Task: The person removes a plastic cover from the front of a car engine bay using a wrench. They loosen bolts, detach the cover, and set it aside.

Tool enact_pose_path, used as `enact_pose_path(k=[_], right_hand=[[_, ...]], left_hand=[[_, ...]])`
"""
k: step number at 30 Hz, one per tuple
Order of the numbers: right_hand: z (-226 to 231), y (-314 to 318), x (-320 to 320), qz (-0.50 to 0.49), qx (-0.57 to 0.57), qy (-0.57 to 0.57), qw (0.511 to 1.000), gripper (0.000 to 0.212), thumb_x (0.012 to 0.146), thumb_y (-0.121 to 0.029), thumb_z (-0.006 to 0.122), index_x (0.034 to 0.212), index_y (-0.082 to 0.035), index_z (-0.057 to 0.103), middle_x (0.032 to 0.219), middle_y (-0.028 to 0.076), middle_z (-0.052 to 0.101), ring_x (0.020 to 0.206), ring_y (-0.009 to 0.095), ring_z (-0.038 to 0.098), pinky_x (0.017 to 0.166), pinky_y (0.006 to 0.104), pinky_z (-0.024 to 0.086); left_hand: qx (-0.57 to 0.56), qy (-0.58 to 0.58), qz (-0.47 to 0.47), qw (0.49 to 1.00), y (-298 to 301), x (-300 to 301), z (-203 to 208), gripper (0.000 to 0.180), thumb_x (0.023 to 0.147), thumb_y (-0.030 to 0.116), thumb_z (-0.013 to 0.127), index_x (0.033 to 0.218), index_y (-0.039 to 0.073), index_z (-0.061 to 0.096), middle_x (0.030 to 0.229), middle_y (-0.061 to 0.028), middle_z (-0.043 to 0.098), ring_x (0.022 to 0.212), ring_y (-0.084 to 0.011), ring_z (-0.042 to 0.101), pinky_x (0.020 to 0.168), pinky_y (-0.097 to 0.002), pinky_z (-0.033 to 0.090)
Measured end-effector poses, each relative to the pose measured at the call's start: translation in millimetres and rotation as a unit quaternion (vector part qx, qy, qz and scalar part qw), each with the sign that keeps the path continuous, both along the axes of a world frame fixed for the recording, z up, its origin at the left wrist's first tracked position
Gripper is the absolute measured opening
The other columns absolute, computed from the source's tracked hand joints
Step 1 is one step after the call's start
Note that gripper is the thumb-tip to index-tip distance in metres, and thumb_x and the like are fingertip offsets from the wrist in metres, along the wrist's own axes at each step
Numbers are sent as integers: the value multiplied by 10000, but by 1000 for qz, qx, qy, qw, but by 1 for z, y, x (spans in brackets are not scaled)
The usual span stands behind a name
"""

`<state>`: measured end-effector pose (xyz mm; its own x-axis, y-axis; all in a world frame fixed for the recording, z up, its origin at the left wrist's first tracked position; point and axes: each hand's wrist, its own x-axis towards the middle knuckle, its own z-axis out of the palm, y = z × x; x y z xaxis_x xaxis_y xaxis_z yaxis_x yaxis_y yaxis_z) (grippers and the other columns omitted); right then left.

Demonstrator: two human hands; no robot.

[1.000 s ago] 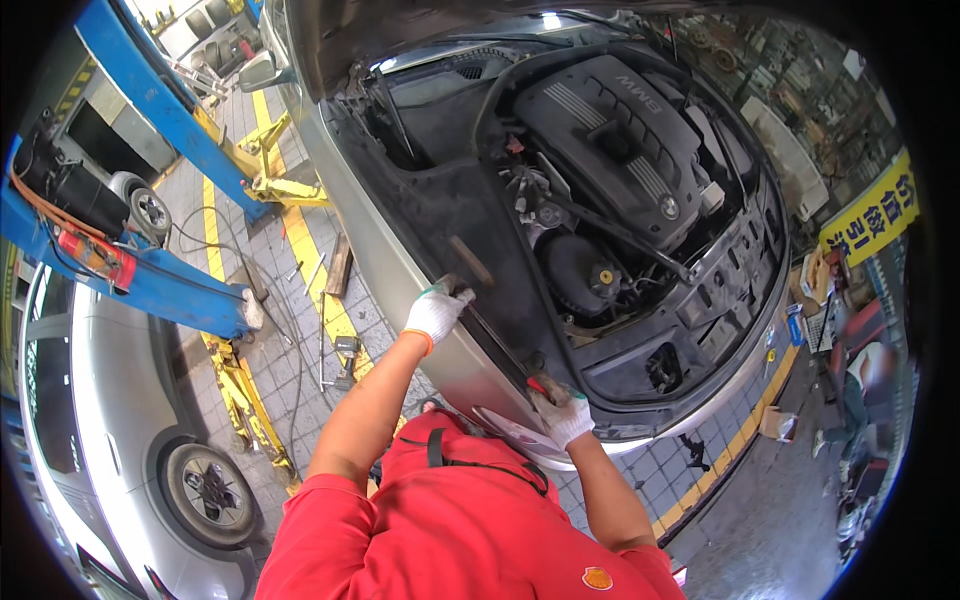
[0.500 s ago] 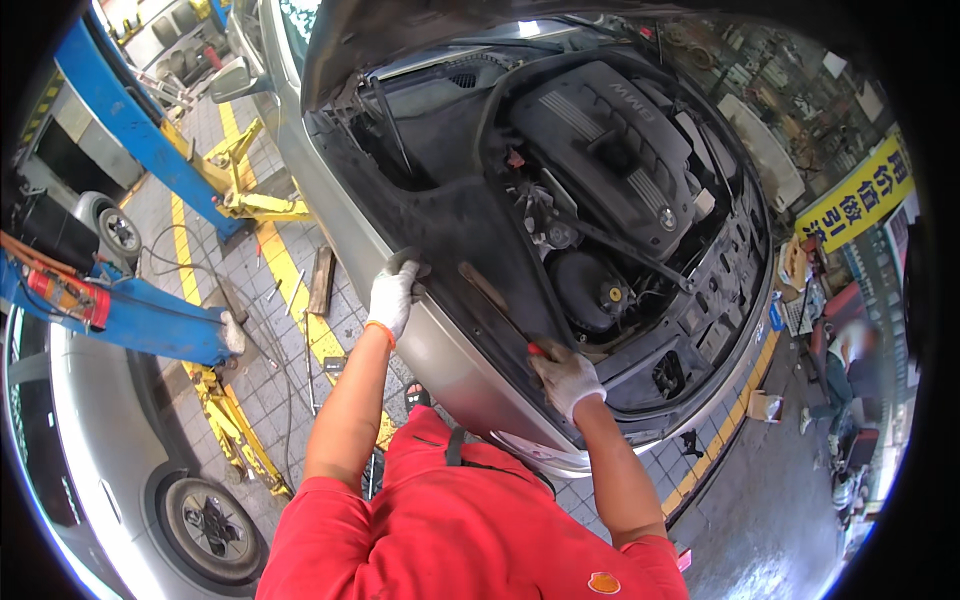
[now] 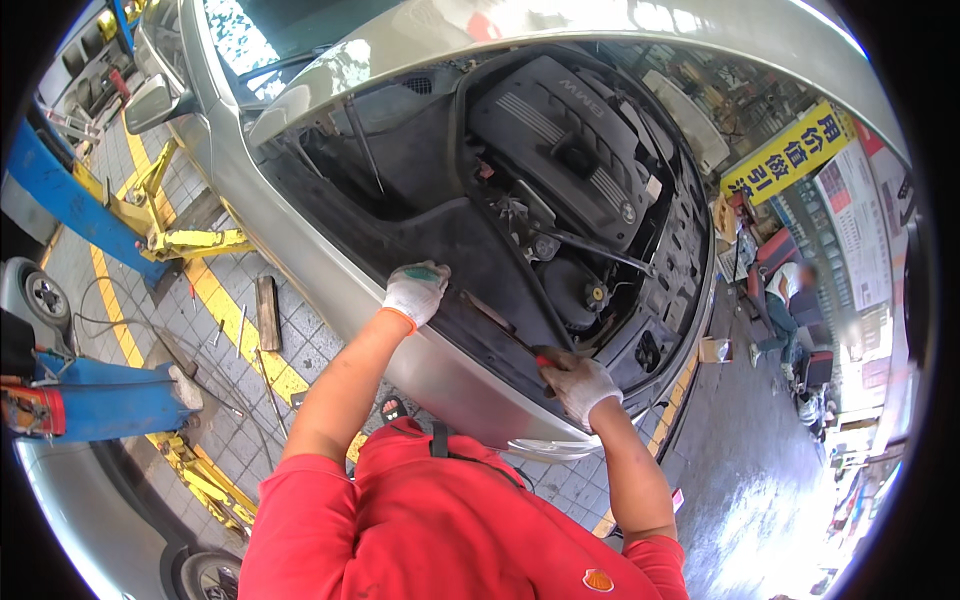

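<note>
My right hand (image 3: 580, 388), in a white and grey work glove, is closed around a tool with a red handle (image 3: 543, 361). A thin dark shaft appears to run from it toward a long brown strip (image 3: 488, 310) on the black trim along the fender; their join is unclear. My left hand (image 3: 416, 292), gloved in white with a green patch, rests closed at the inner fender edge; what its fingers grip is hidden. Both hands are over the silver fender (image 3: 345, 290) of a car. Beyond them lies the engine bay, with a black engine cover (image 3: 560, 150) and a round cap (image 3: 598, 294).
The raised hood (image 3: 640, 22) arches overhead. Blue lift posts (image 3: 90, 215) with yellow arms (image 3: 205, 242) stand left, near a wooden block (image 3: 268, 313), hoses and tools on the tiles. Another car (image 3: 100, 520) is lower left. A person (image 3: 785, 300) sits at the right by a yellow banner (image 3: 790, 155).
The view has shifted, bringing the hood's pale outer side into sight. My left hand has turned and sits slightly further along the fender edge. My right hand keeps hold of the red-handled tool.
</note>
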<state>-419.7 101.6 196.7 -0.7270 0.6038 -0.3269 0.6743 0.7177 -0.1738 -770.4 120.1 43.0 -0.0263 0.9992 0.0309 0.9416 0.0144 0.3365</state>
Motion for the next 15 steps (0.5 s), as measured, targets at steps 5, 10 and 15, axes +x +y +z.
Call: enact_pose_path(k=[5, 10, 15], right_hand=[[4, -14, -10, -305, -202, 98, 925, 351, 1026, -163, 616, 1369, -111, 667, 1266, 58, 721, 849, 187, 742, 807, 305, 594], [-15, 5, -3, -48, -69, 51, 995, 307, 976, -153, 601, 1262, -105, 704, 1426, 62, 644, 1004, 294, 723, 893, 372, 595], [26, 5, -38, 15, 7, -51, 999, 292, 990, -142, 554, 1235, -113, 708, 1399, 58, 670, 1038, 347, 722, 917, 424, 582]], left_hand=[[-19, -12, -12, 1000, -2, 1, 20, 223, 1047, 238, 510, 1156, 164, 690, 1091, -81, 715, 1098, -287, 686, 926, -417, 552], [8, -24, -23, 999, 3, -2, 15, 246, 1044, 250, 516, 1163, 154, 708, 1084, -103, 718, 1101, -312, 689, 937, -425, 550], [-1, -20, -21, 1000, 0, -1, 11, 239, 1036, 228, 534, 1173, 146, 711, 1097, -106, 723, 1080, -323, 690, 930, -428, 547]])
